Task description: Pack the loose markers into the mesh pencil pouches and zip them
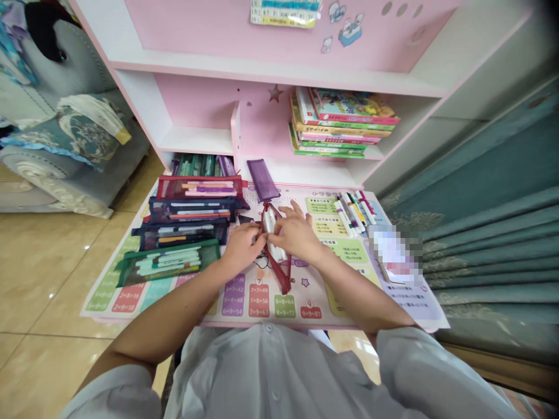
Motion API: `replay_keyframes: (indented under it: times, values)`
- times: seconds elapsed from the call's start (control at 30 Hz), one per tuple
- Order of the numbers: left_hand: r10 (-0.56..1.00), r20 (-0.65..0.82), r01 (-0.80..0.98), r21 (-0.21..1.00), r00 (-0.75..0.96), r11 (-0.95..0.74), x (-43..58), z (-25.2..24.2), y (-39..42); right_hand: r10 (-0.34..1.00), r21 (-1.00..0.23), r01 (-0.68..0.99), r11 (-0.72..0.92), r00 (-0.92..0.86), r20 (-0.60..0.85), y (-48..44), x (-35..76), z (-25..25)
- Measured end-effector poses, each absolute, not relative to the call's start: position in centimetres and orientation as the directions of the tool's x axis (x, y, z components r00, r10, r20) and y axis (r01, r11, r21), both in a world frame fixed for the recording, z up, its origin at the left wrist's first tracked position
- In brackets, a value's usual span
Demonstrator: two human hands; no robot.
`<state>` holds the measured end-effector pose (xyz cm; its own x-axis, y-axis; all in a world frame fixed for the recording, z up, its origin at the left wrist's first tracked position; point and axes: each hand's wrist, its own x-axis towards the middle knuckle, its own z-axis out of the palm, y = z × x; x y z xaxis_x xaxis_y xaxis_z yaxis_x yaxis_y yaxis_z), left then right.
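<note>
A dark red mesh pencil case [286, 286] lies unzipped in the middle of the desk, with several white markers [269, 220] inside it. My left hand [245, 247] is closed on its left edge, thumb and fingertips pinched together. From the other side my right hand [299, 233] grips the case by its right edge; the thumb reaches over the markers while some other fingers extend forward. Just beyond the case rests a purple mesh pencil case [262, 179]. To the right of my right hand lie several loose markers [354, 212] with coloured caps.
On the left, filled mesh cases stand in a row: a red one [200, 187], dark blue ones [192, 210] and a green one [170, 262]. More filled cases [198, 165] sit in the cubby. Books [345, 125] are stacked on the shelf. A blurred phone-like object [395, 256] lies right.
</note>
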<state>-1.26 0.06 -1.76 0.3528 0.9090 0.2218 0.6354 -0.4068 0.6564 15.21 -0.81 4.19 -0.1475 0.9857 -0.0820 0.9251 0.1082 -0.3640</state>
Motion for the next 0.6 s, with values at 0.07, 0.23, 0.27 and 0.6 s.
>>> replay_keyframes:
  times: [0.07,0.23,0.27,0.6]
  values:
    - [0.91,0.221,0.635,0.657,0.352,-0.406,-1.3,-1.7,0.0,0.994,-0.401,0.913,0.077,-0.102,-0.042,-0.3,16.1,4.6]
    - [0.911,0.207,0.65,0.645,0.357,-0.402,-1.2,-1.7,0.0,0.992,-0.398,0.912,-0.095,0.12,0.04,2.1,19.9,5.2]
    - [0.91,0.208,0.65,0.644,0.358,-0.403,-1.2,-1.6,0.0,0.983,-0.37,0.916,-0.153,0.181,0.041,2.8,20.9,5.1]
    - [0.907,0.215,0.625,0.666,0.363,-0.408,-1.3,-1.6,-0.1,0.76,-0.083,0.756,-0.649,0.647,-0.051,6.8,31.4,2.9]
